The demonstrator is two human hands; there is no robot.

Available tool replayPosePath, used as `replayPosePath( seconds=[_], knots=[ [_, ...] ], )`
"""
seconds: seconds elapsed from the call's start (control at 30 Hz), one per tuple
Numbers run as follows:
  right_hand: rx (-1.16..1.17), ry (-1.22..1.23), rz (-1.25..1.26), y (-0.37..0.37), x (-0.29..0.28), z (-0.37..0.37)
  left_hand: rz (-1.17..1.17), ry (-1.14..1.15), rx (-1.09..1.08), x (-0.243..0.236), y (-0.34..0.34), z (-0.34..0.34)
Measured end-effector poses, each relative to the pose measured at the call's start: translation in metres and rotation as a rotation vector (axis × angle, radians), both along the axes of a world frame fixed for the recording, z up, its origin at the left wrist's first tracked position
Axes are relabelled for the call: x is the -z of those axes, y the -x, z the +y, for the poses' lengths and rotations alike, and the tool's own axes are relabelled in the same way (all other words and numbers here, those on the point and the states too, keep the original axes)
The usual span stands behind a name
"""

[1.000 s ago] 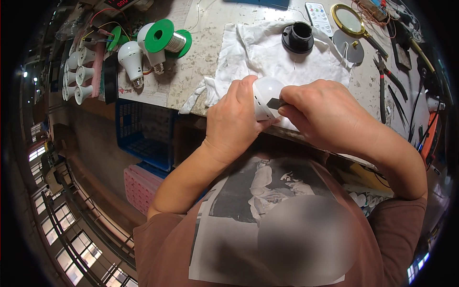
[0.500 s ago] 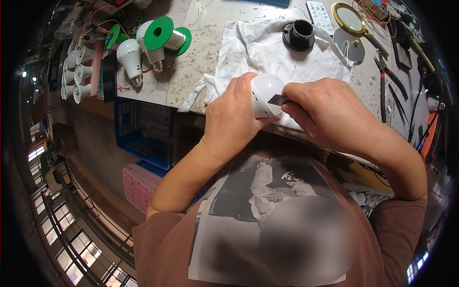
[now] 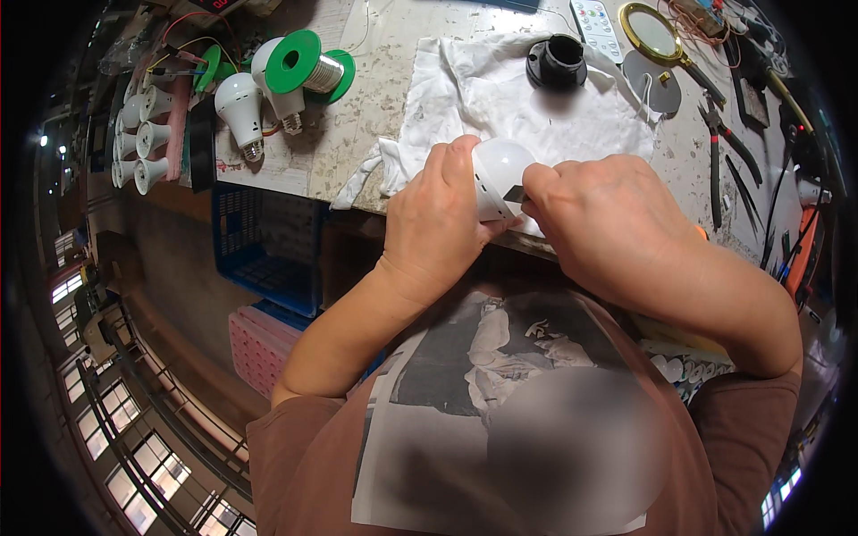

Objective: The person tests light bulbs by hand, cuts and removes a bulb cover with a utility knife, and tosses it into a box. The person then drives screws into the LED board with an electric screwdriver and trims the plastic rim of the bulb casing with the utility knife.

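Close to the bench's front edge, my left hand [image 3: 435, 210] is wrapped round a white light bulb [image 3: 503, 170], its dome tilted up and to the right. Fingers pinched, my right hand [image 3: 599, 210] grips a small dark flat blade [image 3: 514, 194] whose tip lies at the seam between dome and body. The blade's handle is hidden inside my fist. Beneath and behind the bulb spreads a crumpled white cloth [image 3: 447, 98]. On its far part stands a black round socket-like holder [image 3: 557, 64].
At the left lie finished-looking bulbs [image 3: 239, 109] beside a green solder wire spool [image 3: 299, 62] and several white bulb housings [image 3: 152, 136]. Toward the right are a magnifying glass [image 3: 652, 34], a remote control [image 3: 597, 27], a grey disc [image 3: 651, 82] and cutters [image 3: 715, 152]. A blue crate [image 3: 268, 241] sits below the bench.
My right hand has shifted slightly and rolled over, and less of the blade shows. The bulb stays in my left hand, almost in the same place.
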State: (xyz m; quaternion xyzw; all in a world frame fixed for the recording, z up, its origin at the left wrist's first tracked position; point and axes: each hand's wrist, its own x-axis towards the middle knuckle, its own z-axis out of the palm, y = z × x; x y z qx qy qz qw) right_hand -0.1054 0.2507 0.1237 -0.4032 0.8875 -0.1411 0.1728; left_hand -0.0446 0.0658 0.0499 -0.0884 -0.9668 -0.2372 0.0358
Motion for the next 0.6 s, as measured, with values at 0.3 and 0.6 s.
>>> replayPosePath(
  seconds=[0.3,0.6],
  knots=[
    [-0.085,0.0,-0.005,0.004,0.004,-0.003,0.022,0.025,0.003,-0.002,-0.001,0.002],
    [0.019,0.095,-0.174,0.008,0.003,0.002,0.02,0.091,-0.049,-0.012,-0.01,0.007]
  ],
)
